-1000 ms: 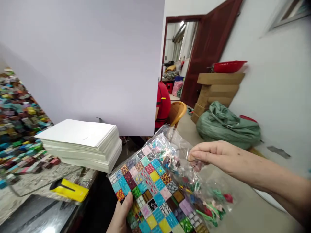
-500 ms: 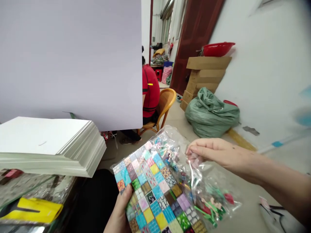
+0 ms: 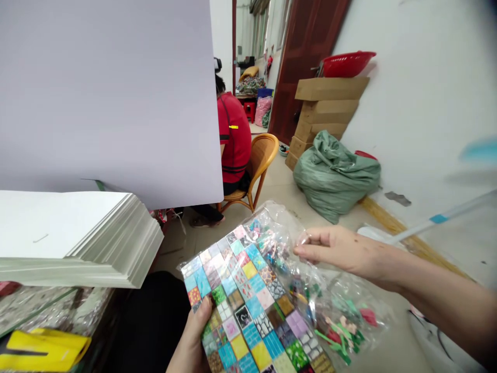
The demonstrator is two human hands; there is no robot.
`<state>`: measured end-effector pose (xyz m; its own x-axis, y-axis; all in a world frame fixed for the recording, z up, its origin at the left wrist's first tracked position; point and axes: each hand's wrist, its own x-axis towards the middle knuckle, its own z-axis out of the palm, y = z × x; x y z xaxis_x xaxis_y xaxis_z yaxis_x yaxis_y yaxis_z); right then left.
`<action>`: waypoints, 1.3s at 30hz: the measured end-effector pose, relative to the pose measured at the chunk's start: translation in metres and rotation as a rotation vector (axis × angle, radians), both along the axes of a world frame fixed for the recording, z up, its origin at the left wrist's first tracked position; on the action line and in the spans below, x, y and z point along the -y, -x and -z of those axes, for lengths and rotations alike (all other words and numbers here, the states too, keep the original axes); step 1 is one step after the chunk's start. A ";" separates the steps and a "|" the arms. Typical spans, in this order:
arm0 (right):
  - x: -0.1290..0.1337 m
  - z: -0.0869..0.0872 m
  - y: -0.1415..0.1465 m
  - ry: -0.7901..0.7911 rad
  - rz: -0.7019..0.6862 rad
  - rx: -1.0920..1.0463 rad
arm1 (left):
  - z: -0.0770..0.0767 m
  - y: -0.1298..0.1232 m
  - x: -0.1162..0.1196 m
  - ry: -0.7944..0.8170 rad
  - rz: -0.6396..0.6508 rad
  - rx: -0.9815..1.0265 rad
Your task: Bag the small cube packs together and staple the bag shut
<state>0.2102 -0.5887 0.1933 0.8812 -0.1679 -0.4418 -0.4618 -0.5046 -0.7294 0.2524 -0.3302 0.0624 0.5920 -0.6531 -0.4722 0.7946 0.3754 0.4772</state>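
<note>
toy bag (image 3: pixel 272 290) — left hand (image 3: pixel 194 342) beneath, right hand (image 3: pixel 345 251) pinching

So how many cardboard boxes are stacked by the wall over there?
4 show: the top box under the red basin, a second, a third, and the lowest beside the green sack, which may hide more.

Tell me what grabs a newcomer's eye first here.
The colourful patterned tile sheet at bottom centre, inside a clear plastic bag, held by the left hand from below and the right hand at the bag's top. At left sits a stack of white sheets; behind, a person in red sits on a wicker chair.
</note>
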 end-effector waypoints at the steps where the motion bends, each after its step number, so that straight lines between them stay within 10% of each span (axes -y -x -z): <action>1: 0.000 0.001 0.000 0.001 0.001 -0.006 | 0.000 0.000 0.000 -0.004 0.007 0.000; 24: 0.014 -0.012 0.015 0.221 0.044 0.209 | 0.009 -0.003 0.023 -0.001 0.077 0.147; 29: 0.036 -0.015 0.027 0.447 0.132 0.203 | 0.025 -0.005 0.017 -0.241 0.144 0.243; 33: 0.066 0.016 0.040 0.597 0.188 0.105 | 0.030 -0.006 -0.013 -0.448 0.278 0.346; 39: 0.116 0.114 0.069 0.457 0.440 -0.057 | 0.039 0.007 -0.075 -0.689 0.246 0.354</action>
<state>0.1411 -0.7045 0.0793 0.6640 -0.6915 -0.2845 -0.7287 -0.5133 -0.4533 0.2451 -0.2556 0.0236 0.6590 -0.4150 -0.6273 0.5750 -0.2598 0.7758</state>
